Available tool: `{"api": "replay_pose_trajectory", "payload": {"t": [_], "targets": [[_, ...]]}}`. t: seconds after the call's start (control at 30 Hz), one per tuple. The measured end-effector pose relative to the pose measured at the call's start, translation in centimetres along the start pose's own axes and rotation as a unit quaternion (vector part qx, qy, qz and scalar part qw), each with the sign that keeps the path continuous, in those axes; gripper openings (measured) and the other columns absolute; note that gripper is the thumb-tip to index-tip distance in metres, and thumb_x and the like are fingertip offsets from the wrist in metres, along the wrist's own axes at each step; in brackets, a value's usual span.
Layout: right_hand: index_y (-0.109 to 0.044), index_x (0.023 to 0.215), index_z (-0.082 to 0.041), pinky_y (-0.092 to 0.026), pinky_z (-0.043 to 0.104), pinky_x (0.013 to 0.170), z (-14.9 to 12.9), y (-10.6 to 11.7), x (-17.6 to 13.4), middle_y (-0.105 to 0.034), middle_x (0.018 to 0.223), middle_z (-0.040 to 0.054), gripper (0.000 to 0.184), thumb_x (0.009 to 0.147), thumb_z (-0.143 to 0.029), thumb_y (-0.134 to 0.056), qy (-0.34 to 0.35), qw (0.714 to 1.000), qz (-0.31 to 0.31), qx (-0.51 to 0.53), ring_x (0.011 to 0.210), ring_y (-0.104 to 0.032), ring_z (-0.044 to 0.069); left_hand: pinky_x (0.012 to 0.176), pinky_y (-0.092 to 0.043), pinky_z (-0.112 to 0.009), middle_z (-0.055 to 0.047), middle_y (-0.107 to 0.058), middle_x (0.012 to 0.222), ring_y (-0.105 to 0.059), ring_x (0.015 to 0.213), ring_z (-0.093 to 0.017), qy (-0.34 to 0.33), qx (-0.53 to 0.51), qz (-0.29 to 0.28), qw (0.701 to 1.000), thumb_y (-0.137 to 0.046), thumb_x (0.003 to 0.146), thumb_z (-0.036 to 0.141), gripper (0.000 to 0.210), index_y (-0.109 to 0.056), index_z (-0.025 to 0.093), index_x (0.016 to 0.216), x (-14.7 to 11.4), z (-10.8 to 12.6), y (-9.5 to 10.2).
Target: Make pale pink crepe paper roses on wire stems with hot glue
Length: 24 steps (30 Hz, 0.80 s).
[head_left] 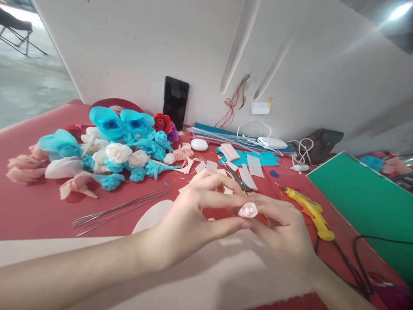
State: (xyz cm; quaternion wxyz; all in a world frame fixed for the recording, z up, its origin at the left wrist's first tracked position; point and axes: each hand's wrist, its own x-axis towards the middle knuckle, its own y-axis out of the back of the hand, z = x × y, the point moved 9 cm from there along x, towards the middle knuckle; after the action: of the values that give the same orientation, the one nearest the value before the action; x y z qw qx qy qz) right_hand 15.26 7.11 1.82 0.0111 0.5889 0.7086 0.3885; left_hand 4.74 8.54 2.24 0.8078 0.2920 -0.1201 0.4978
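Between my two hands is a small pale pink paper rosebud (248,210), its rolled tip facing up toward me. My left hand (196,206) pinches it from the left with thumb and fingers. From the right, my right hand (280,219) closes its thumb and fingers on the same bud; its lower part is hidden by the fingers. Just beyond my hands lie scissors (241,180), partly covered by them, among cut pale pink paper pieces (254,165). Below the hands spreads a large pale pink sheet (238,275).
Finished blue, white and pink paper flowers (118,153) are heaped at the left, with thin metal wires (119,209) before them. A yellow glue gun (311,211) lies at the right beside a green board (364,202). A phone (176,101) leans on the wall.
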Motion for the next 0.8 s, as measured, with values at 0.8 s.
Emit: {"api": "replay_pose_trajectory", "payload": {"t": [0.8], "targets": [[-0.071, 0.082, -0.026, -0.055, 0.020, 0.060, 0.1, 0.6, -0.7, -0.071, 0.081, -0.0019, 0.023, 0.075, -0.007, -0.061, 0.028, 0.999, 0.039, 0.015, 0.069, -0.067, 0.014, 0.082, -0.043, -0.031, -0.003, -0.066, 0.112, -0.050, 0.088, -0.016, -0.107, 0.033, -0.039, 0.993, -0.058, 0.082, 0.013, 0.024, -0.066, 0.017, 0.104, -0.4, 1.4, -0.9]]}}
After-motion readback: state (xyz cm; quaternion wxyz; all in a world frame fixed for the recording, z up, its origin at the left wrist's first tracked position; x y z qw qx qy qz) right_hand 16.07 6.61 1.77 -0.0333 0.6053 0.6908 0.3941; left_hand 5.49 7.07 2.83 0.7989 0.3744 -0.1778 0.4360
